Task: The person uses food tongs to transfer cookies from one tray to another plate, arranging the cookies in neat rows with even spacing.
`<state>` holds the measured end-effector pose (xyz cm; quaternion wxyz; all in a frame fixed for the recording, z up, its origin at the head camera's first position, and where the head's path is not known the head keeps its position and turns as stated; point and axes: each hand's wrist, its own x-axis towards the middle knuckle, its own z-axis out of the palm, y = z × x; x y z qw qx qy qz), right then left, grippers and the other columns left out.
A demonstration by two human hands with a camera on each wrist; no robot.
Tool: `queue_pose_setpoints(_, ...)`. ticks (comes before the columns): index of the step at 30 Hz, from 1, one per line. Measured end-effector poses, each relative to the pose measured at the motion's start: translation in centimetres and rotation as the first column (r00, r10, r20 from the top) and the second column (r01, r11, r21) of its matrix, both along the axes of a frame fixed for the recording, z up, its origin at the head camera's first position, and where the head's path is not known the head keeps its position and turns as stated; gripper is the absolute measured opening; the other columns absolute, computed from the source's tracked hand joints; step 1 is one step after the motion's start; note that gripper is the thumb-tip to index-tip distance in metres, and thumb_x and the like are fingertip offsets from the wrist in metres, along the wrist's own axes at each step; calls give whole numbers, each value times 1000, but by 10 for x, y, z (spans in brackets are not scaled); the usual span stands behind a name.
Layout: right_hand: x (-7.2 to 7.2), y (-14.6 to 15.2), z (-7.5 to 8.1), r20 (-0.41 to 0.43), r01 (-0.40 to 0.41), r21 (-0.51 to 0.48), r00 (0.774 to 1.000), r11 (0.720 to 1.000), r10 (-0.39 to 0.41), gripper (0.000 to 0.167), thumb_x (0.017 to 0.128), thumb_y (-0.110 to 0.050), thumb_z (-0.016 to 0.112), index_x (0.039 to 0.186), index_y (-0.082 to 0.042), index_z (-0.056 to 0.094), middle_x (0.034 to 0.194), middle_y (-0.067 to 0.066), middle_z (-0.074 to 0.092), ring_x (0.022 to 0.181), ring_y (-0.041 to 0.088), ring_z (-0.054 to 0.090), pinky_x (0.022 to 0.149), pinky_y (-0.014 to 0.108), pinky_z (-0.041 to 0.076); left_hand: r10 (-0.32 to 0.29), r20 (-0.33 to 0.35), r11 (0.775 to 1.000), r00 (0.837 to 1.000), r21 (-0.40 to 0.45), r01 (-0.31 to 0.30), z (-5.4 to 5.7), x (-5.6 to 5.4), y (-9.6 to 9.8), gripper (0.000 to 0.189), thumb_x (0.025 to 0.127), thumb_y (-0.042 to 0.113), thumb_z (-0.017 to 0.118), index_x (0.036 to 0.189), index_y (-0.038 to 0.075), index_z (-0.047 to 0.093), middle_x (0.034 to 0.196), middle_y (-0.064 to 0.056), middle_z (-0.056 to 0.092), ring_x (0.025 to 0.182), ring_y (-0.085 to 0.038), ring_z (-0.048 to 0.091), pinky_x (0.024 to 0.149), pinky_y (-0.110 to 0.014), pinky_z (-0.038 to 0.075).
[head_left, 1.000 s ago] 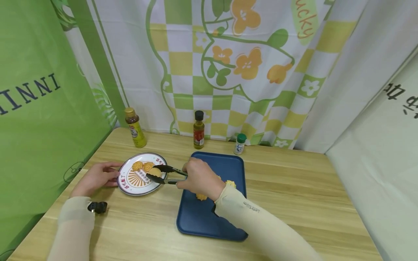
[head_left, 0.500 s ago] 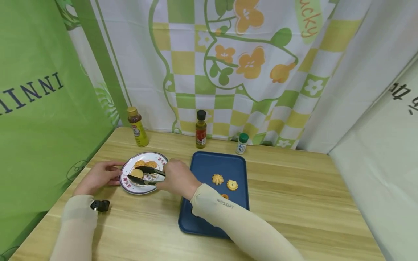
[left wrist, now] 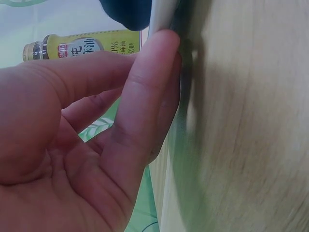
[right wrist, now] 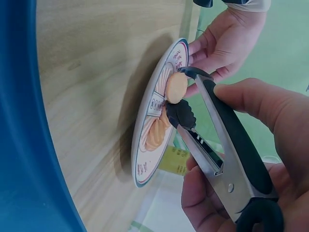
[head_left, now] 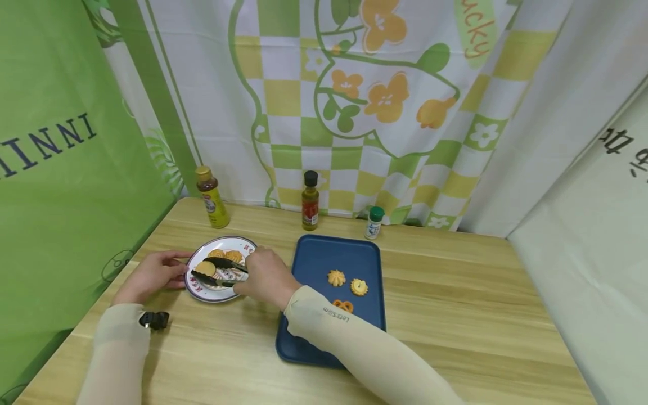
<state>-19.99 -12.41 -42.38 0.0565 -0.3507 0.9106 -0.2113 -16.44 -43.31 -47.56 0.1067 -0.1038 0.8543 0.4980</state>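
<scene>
My right hand [head_left: 267, 279] holds a pair of black-tipped tongs [right wrist: 234, 140] above the left part of a white plate [head_left: 198, 251]. Between the tongs' tips is a round, smooth cookie [right wrist: 175, 88], close to the plate's surface; whether it rests there I cannot tell. Two swirled cookies [right wrist: 155, 134] lie on the plate, partly hidden by the tongs in the head view. At the plate's left rim, the fingertips of my left hand [head_left: 154, 275] touch the edge with extended fingers. Its fingers [left wrist: 140, 96] appear large in the left wrist view.
A blue tray [head_left: 329, 253] carries a star-shaped cookie [head_left: 336, 277], a ruffled cookie [head_left: 359, 287] and a pretzel [head_left: 343, 305]; my right forearm crosses its lower part. Behind stand a yellow-labelled bottle [head_left: 216, 211], a black-capped bottle [head_left: 310, 205] and a green-capped shaker [head_left: 374, 222].
My right hand has moved left with the tongs, bringing the round cookie from the plate's right side to its left side. More of the tray shows. The left hand stays at the rim.
</scene>
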Motion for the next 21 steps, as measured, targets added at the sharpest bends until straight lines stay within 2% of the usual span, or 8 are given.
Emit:
queue_pose_setpoints(5, 2, -2, 0, -2, 7, 19, 1000, 1000, -7, 58, 91, -37, 92, 61, -17, 47, 87, -1, 58, 72, 10, 48, 59, 22, 41, -5, -6, 1000, 1000, -1, 5, 1, 0, 0, 52, 115, -1, 53, 164, -15, 40, 126, -31, 71, 87, -11, 76, 82, -31, 73)
queue_pose_setpoints(13, 2, 0, 0, -17, -9, -7, 1000, 1000, 9, 55, 91, -34, 91, 63, -18, 47, 84, -1, 55, 71, 11, 46, 58, 22, 38, -10, -2, 998, 1000, -57, 10, 0, 0, 0, 50, 116, 3, 52, 162, -14, 45, 123, -28, 73, 87, -11, 75, 79, -29, 72)
queue_pose_setpoints(21, 2, 2, 0, -11, 5, -52, 1000, 999, -6, 51, 92, -32, 89, 64, -18, 49, 86, 0, 56, 75, 12, 49, 61, 22, 40, -19, -5, 998, 1000, -56, 19, 3, 0, 1, 50, 116, 2, 48, 163, -15, 43, 123, -29, 72, 88, -11, 75, 80, -29, 72)
